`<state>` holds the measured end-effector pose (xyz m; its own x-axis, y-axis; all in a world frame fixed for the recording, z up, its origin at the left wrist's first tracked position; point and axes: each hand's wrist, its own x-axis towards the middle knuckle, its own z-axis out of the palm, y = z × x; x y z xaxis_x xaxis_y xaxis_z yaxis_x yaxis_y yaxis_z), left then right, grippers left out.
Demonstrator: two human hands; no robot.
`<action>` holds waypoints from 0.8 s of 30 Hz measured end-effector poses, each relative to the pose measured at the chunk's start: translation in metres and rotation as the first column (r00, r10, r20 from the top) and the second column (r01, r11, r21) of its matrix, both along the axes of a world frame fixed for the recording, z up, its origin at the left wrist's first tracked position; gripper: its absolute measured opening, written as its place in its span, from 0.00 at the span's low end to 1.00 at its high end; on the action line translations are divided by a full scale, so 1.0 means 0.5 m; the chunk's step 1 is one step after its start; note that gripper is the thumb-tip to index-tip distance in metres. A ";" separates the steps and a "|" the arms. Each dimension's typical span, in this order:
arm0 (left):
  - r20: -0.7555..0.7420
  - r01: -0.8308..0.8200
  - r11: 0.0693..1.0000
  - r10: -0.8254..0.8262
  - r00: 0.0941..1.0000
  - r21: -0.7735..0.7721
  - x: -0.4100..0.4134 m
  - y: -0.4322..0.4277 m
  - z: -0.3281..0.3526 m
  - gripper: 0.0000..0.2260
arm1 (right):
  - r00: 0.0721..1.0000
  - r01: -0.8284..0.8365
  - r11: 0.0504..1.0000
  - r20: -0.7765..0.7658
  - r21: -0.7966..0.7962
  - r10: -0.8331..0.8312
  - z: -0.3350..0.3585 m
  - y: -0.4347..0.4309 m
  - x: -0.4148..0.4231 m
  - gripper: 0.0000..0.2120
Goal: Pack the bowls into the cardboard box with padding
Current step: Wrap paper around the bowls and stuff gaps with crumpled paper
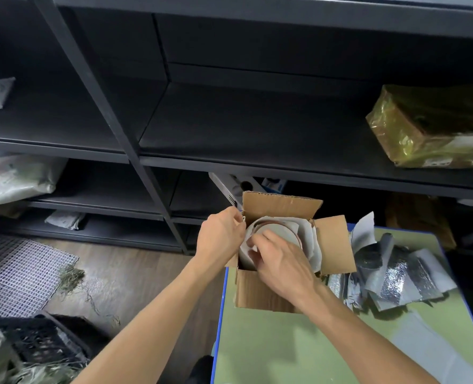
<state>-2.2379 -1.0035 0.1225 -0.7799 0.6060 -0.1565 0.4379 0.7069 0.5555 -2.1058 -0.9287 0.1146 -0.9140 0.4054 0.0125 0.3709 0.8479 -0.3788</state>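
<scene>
Padding (314, 245) in pinch grip, right hand (282, 261)

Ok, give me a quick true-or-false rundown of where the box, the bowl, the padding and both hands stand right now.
1. The cardboard box stands on the green table with its flaps open. True.
2. The box is empty. False: a bowl with a brown rim sits inside, with white padding around it.
3. Both hands are at the box. True: the left hand pinches the white padding at the box's left edge, and the right hand is over the bowl.
4. The spare silver padding lies left of the box. False: it is piled on the table to the right of the box.
</scene>
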 end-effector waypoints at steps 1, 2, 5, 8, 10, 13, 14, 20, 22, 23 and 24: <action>-0.025 0.014 1.000 -0.015 1.000 -0.010 0.000 0.000 -0.004 0.08 | 1.000 0.007 1.000 0.021 0.011 -0.008 -0.003 -0.001 0.004 0.06; -0.047 0.036 0.999 -0.037 0.998 -0.021 0.002 0.000 -0.008 0.08 | 0.999 0.012 1.000 0.050 0.017 -0.013 -0.008 -0.002 0.008 0.07; -0.077 0.097 0.995 -0.100 0.992 -0.034 0.014 0.002 -0.013 0.07 | 0.992 0.033 0.999 0.120 0.040 -0.038 -0.023 -0.004 0.014 0.10; -0.133 0.105 0.993 -0.111 0.985 -0.057 0.020 0.000 -0.017 0.06 | 0.994 0.041 0.997 0.101 0.064 -0.047 -0.025 -0.011 0.020 0.08; -0.182 0.126 0.986 -0.145 0.973 -0.113 0.020 -0.002 -0.022 0.06 | 0.997 0.056 0.997 0.059 0.044 -0.059 -0.018 -0.013 0.028 0.11; -0.180 0.175 0.966 -0.209 0.961 -0.188 0.021 -0.001 -0.025 0.06 | 0.993 0.042 0.997 0.108 0.070 -0.050 -0.015 -0.009 0.037 0.10; -0.181 0.182 0.962 -0.220 0.959 -0.202 0.022 0.001 -0.025 0.06 | 0.990 0.038 0.996 0.134 0.081 -0.049 -0.014 -0.007 0.039 0.11; -0.205 0.138 0.976 -0.171 0.964 -0.169 0.027 0.008 -0.022 0.06 | 0.978 0.007 0.989 0.207 0.145 -0.037 -0.001 0.003 0.043 0.07; -0.195 0.114 0.983 -0.141 0.971 -0.141 0.037 0.005 -0.027 0.05 | 0.976 -0.006 0.986 0.216 0.165 -0.030 -0.007 0.008 0.050 0.07; -0.204 0.119 0.984 -0.145 0.968 -0.135 0.043 0.003 -0.031 0.06 | 0.973 -0.028 0.986 0.230 0.167 -0.011 -0.011 0.008 0.051 0.07; -0.218 0.129 0.983 -0.155 0.964 -0.128 0.048 0.002 -0.036 0.07 | 0.971 -0.045 0.987 0.240 0.156 0.006 -0.015 0.006 0.052 0.08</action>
<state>-2.2141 -1.0027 0.1047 -0.7098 0.7019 -0.0594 0.6433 0.6802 0.3515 -2.0799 -0.9255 0.1072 -0.9085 0.3923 -0.1441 0.4113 0.9004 -0.1416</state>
